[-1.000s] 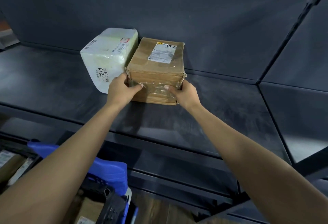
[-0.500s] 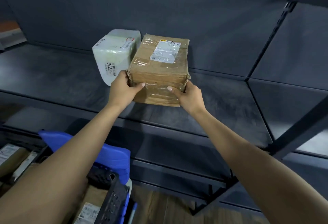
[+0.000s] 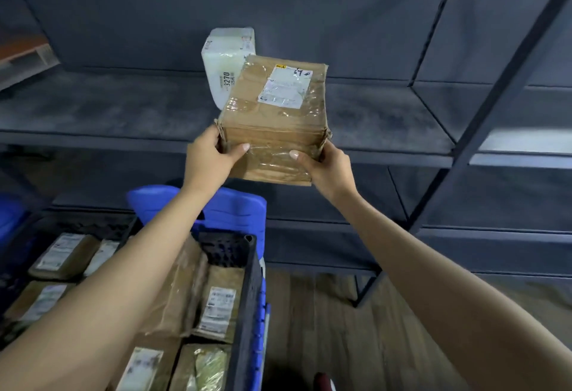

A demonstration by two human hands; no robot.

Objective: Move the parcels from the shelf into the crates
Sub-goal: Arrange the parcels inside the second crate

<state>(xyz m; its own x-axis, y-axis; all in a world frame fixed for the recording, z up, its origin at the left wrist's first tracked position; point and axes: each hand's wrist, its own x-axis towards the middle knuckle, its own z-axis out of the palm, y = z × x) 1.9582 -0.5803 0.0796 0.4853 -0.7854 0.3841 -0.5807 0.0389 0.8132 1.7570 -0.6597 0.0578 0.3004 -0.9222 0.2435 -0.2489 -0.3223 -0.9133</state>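
My L hand (image 3: 207, 161) & R hand (image 3: 328, 168) grip the cardboard parcel (image 3: 272, 121) by its near corners, in air before the shelf (image 3: 93, 112). White parcel (image 3: 227, 59) marked "3270" sits behind, on shelf. Black crate (image 3: 244, 298) below-left holds labelled parcels (image 3: 218, 304).

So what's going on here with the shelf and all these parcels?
A person is moving parcels off a dark shelf. The left hand and right hand grip the near corners of a brown taped parcel, held in the air in front of the shelf edge. A white parcel sits on the shelf behind it. Below, to the left, a black crate already holds several labelled parcels.
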